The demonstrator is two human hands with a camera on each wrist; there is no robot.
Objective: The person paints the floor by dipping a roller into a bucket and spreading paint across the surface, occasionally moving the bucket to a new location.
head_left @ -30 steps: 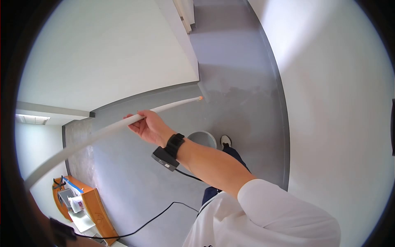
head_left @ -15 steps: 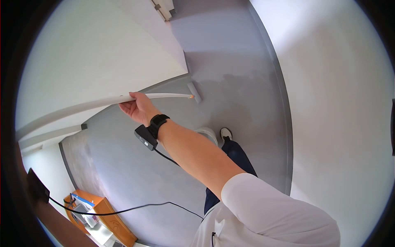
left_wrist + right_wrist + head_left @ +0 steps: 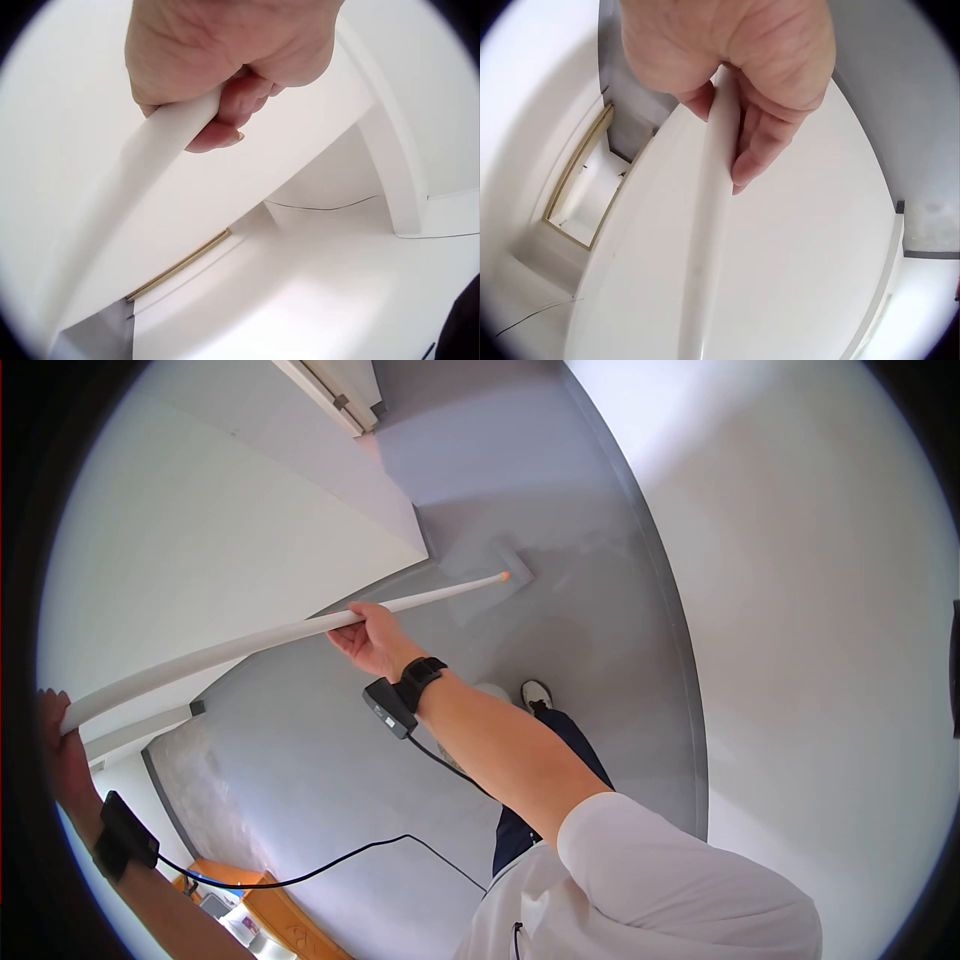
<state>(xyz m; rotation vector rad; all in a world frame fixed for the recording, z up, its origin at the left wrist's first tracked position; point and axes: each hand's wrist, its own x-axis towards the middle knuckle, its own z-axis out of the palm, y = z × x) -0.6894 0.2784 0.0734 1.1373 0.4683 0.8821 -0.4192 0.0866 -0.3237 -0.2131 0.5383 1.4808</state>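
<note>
A long white pole (image 3: 230,648) slants across the head view, with a paint roller (image 3: 516,565) at its far end against the grey floor. My right hand (image 3: 368,640) grips the pole partway along; in the right wrist view its fingers (image 3: 761,146) wrap round the shaft. At the upper end of the pole, by the left edge of the head view, my left hand (image 3: 62,740) holds on. The left wrist view shows that hand's fingers (image 3: 244,101) curled round the pole (image 3: 142,157).
A bucket (image 3: 492,692) stands partly hidden behind the right forearm, beside a shoe (image 3: 536,695). White walls (image 3: 800,660) with dark skirting flank the grey floor (image 3: 330,760). Wooden furniture (image 3: 285,920) is at the lower left. A black cable (image 3: 330,857) runs between left wrist and body.
The roller has swung right across the floor, away from the wall corner. My right hand shifted left and up, then back right. My left hand has come into view.
</note>
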